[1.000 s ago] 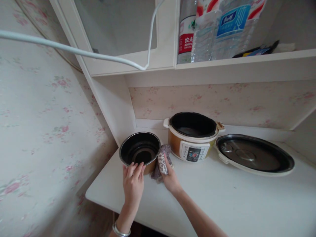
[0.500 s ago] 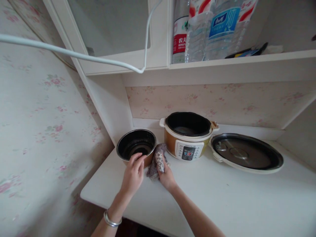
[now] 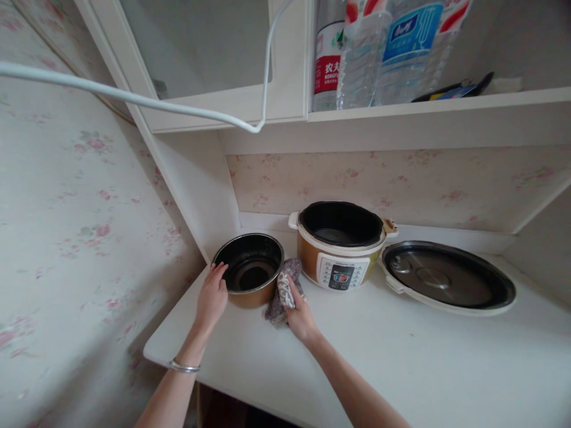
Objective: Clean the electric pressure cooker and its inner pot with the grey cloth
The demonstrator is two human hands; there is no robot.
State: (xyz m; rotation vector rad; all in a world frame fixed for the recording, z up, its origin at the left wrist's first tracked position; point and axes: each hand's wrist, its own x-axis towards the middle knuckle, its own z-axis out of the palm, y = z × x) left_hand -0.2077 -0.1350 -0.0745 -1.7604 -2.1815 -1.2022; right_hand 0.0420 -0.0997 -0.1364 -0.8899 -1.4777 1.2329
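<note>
A round inner pot [image 3: 254, 296], black inside and gold outside, sits upright on the white counter. My left hand [image 3: 212, 297], with a silver bracelet at the wrist, is at the pot's left rim, fingers stretched out and the tips by the edge. Whether they press on the rim I cannot tell. My right hand [image 3: 300, 321] is closed around a bunched purple-grey and white patterned cloth [image 3: 288, 288], which lies against the pot's right side. Just right of the cloth stands an electric pressure cooker [image 3: 310, 261] without its lid, its control panel facing me.
The cooker's oval lid [image 3: 450, 276] lies upside down at the right of the counter [image 3: 379, 356]. Several plastic bottles [image 3: 363, 65] stand on the shelf above. A white bent rod [image 3: 178, 107] crosses the upper left, and a flowered wall [image 3: 89, 238] borders the left.
My left hand has moved left, from the pot's front rim to its left side. My right hand keeps the cloth at nearly the same place.
</note>
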